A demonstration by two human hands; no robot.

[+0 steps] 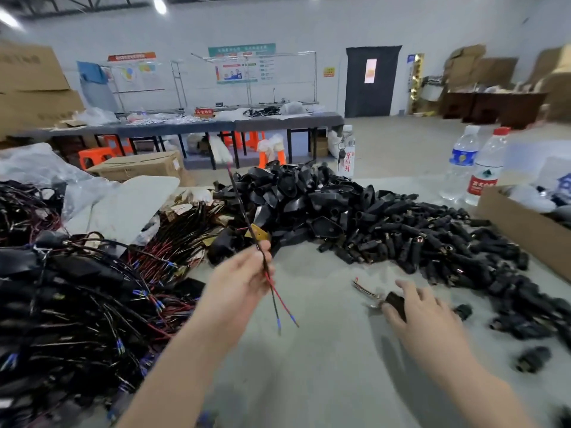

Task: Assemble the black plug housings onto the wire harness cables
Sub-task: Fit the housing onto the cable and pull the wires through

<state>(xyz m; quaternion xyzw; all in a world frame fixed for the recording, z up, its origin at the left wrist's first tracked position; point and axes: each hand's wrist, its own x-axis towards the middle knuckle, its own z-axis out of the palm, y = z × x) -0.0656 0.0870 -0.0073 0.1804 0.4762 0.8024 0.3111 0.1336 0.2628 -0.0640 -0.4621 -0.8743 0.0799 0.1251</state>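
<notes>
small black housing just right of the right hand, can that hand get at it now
Probably yes: the small housing lies on the table close beside the right hand, with nothing between them, though that hand is gripping a second housing.

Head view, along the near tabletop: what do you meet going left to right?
Tangled wire harness pile → left hand pinching a cable → right hand gripping a black plug housing → cardboard box.

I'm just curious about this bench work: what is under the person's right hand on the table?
A small black plastic plug housing, gripped by the right hand, with thin wire ends sticking out leftward. The hand covers its right end, so that part is hidden.
</notes>
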